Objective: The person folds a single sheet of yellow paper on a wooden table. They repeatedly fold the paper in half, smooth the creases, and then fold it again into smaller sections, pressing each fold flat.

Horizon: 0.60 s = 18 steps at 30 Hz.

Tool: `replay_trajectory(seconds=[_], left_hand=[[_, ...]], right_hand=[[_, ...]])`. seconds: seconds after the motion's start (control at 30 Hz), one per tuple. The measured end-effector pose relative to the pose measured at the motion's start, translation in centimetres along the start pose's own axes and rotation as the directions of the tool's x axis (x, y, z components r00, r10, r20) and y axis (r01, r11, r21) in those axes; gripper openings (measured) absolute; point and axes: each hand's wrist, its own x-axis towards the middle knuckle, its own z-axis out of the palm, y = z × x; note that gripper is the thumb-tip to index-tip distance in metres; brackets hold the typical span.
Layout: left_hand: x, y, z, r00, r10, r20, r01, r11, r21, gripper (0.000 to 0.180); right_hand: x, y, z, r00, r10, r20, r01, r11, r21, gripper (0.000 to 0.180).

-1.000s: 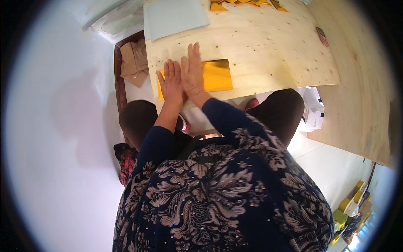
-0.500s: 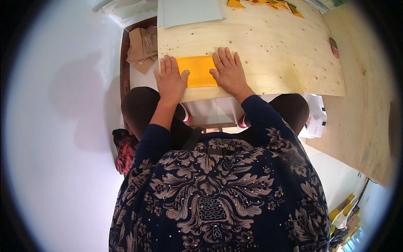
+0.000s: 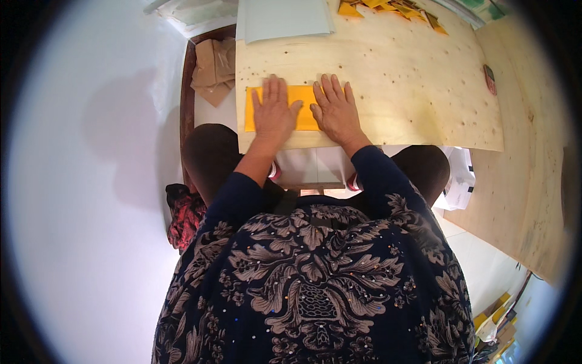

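One golden-yellow paper sheet [image 3: 306, 121] lies on the tabletop [image 3: 418, 91] under the left grip [image 3: 276, 115], long axis left to right; the right grip [image 3: 337, 115], farther from its middle, is at its right end. Both are palm-down, flattened, thumbs out, pinching nothing.

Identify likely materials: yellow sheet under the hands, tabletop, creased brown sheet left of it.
Yellow sheet: probably paper or thin foil, smooth; flat with straight edges. Tabletop: likely unpainted wood, perhaps plywood; pale, with dark knots. Creased brown sheet: seems kraft paper, mostly matte; dull tan, sharp folds.
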Motion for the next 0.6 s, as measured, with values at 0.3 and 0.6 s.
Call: replay_trajectory(seconds=[0.3,0.6], left_hand=[[-3.3,-1.0,-1.4,0.991,-0.118,0.055,0.119,0.993,-0.021,0.075],[-4.4,-2.1,-1.7,0.993,-0.103,0.064,0.103,0.995,0.018,0.076]], right_hand=[[-1.0,-1.7,-0.5,0.998,-0.061,0.003,0.061,0.998,-0.023,0.055],[-1.8,-2.0,-0.8,0.999,-0.026,0.037,0.028,0.998,-0.051,0.059]])
